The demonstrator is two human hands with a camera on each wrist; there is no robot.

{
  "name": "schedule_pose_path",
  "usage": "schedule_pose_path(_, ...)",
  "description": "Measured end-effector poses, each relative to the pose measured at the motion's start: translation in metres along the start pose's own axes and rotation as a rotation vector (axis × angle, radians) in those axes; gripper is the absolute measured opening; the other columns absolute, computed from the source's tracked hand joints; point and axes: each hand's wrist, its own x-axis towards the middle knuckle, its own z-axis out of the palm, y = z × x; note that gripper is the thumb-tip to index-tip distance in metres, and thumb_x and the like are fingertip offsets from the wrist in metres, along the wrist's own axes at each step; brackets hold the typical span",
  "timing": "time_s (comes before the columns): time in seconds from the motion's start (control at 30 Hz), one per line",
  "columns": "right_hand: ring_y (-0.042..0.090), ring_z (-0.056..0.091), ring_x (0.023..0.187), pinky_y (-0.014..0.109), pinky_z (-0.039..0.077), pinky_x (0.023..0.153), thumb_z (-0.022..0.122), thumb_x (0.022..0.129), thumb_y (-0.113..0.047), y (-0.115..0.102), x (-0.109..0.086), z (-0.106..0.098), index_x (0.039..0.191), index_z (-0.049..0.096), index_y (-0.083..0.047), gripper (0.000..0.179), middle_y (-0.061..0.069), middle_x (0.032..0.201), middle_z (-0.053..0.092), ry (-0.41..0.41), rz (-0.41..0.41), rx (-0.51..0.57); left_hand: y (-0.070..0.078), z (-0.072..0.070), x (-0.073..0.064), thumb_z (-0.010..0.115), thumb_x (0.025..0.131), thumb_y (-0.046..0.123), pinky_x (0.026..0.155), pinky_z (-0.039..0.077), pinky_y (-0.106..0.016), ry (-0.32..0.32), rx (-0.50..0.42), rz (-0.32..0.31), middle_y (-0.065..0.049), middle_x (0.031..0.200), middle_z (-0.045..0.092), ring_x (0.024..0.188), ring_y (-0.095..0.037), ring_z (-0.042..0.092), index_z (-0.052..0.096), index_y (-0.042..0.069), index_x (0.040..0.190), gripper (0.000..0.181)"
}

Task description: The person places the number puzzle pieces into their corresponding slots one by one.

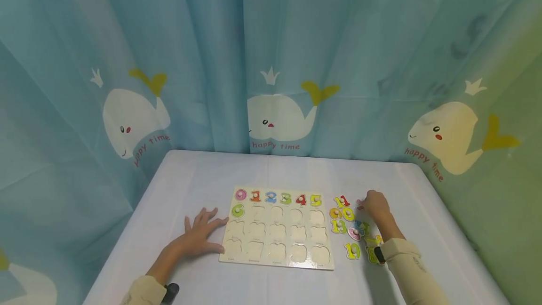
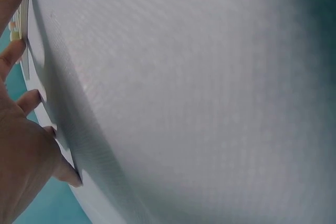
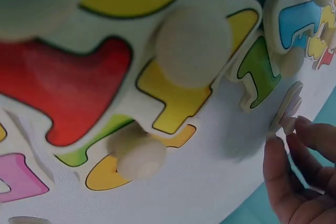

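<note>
A wooden number puzzle board (image 1: 277, 241) lies on the table; pieces 0 to 5 fill its top row, and a green 6 piece (image 1: 238, 210) sits below the 0. My left hand (image 1: 199, 235) is spread at the board's left side, index finger and thumb at its edge. In the left wrist view, the left hand (image 2: 23, 150) has its fingertips down on the white surface. With thumb and fingers, my right hand (image 1: 377, 207) pinches a pink puzzle piece (image 1: 360, 204). The right wrist view shows the piece (image 3: 286, 107) edge-on, held by its knob; its number is hidden.
Loose number pieces lie right of the board, among them an 11 (image 1: 342, 201), a 13 (image 1: 338, 226) and a 19 (image 1: 352, 251), some overlapping. More pieces (image 1: 374, 254) lie partly under the right wrist. A blue whale-print curtain (image 1: 220, 60) hangs behind the white table (image 1: 195, 178).
</note>
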Motion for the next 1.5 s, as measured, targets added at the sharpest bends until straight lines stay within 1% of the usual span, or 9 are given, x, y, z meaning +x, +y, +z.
schedule_pose_path(0.17,0.027,0.053,0.07,0.042,0.048,0.071,0.064,0.089,-0.008,0.001,-0.001,0.002,0.093,0.057,0.016,0.026,0.02,0.079,0.061,-0.013,-0.038,-0.009,0.001,0.0,-0.002,0.074,0.069,0.057,0.092,-0.006,-0.076,0.003,-0.007,0.005,-0.024,0.147,0.028,0.134,-0.051,0.007,0.051,0.013,0.136,0.083)
schedule_pose_path(0.3,0.026,0.053,0.069,0.039,0.049,0.068,0.062,0.09,-0.007,0.003,0.0,0.005,0.092,0.057,0.015,0.023,0.016,0.075,0.058,-0.018,-0.027,-0.005,0.002,-0.002,-0.003,0.073,0.069,0.056,0.092,-0.006,-0.077,0.001,-0.006,0.014,-0.024,0.147,0.028,0.134,-0.052,0.007,0.051,0.013,0.136,0.083)
schedule_pose_path(0.47,0.027,0.055,0.07,0.041,0.05,0.07,0.06,0.089,-0.004,0.0,0.001,0.006,0.095,0.058,0.015,0.019,0.016,0.077,0.06,0.034,-0.036,0.007,0.002,-0.002,-0.002,0.073,0.069,0.057,0.091,-0.004,-0.077,-0.001,0.003,0.016,-0.024,0.147,0.028,0.134,-0.052,0.007,0.051,0.014,0.136,0.083)
schedule_pose_path(0.6,0.027,0.059,0.07,0.042,0.051,0.069,0.059,0.088,-0.002,-0.017,-0.003,0.004,0.092,0.059,0.013,0.015,0.015,0.077,0.061,0.092,-0.089,-0.004,0.002,-0.003,-0.003,0.073,0.068,0.058,0.091,-0.004,-0.077,-0.001,0.006,0.01,-0.024,0.147,0.028,0.134,-0.052,0.008,0.051,0.014,0.136,0.084)
schedule_pose_path(0.8,0.021,0.058,0.068,0.036,0.05,0.064,0.061,0.089,-0.002,-0.058,-0.013,0.009,0.09,0.059,0.008,0.01,0.008,0.073,0.062,0.072,-0.206,0.039,0.002,-0.004,-0.003,0.074,0.069,0.056,0.091,-0.005,-0.077,0.002,-0.005,0.013,-0.025,0.147,0.027,0.134,-0.052,0.007,0.051,0.013,0.136,0.083)
schedule_pose_path(0.93,0.019,0.058,0.07,0.034,0.05,0.065,0.062,0.089,-0.002,-0.08,-0.02,0.021,0.089,0.059,0.003,0.006,0.004,0.073,0.06,0.045,-0.295,0.066,0.002,-0.003,-0.002,0.074,0.069,0.056,0.091,-0.006,-0.077,-0.002,-0.012,0.017,-0.025,0.146,0.027,0.134,-0.052,0.007,0.051,0.012,0.136,0.083)
schedule_pose_path(1.13,0.018,0.056,0.07,0.031,0.049,0.062,0.065,0.085,0.003,-0.106,-0.024,0.045,0.088,0.059,0.002,0.006,0.004,0.076,0.056,0.004,-0.482,0.139,0.001,-0.002,-0.003,0.074,0.069,0.055,0.091,-0.007,-0.077,-0.002,-0.023,0.014,-0.025,0.147,0.027,0.134,-0.052,0.006,0.05,0.013,0.136,0.083)
schedule_pose_path(1.33,0.015,0.054,0.069,0.03,0.047,0.064,0.07,0.082,-0.001,-0.13,-0.027,0.067,0.085,0.062,-0.001,0.009,0.003,0.076,0.058,-0.053,-0.546,0.131,0.001,-0.002,-0.003,0.073,0.071,0.054,0.09,-0.008,-0.077,-0.011,-0.025,0.036,-0.025,0.147,0.025,0.134,-0.053,0.004,0.049,0.012,0.137,0.081)
schedule_pose_path(1.5,0.019,0.055,0.069,0.033,0.048,0.063,0.068,0.081,0.0,-0.141,-0.032,0.075,0.083,0.06,-0.001,0.008,0.005,0.075,0.059,0.001,-0.619,0.122,0.0,0.0,-0.002,0.073,0.071,0.053,0.091,-0.006,-0.077,0.008,-0.008,0.037,-0.024,0.147,0.027,0.134,-0.052,0.006,0.05,0.013,0.137,0.081)
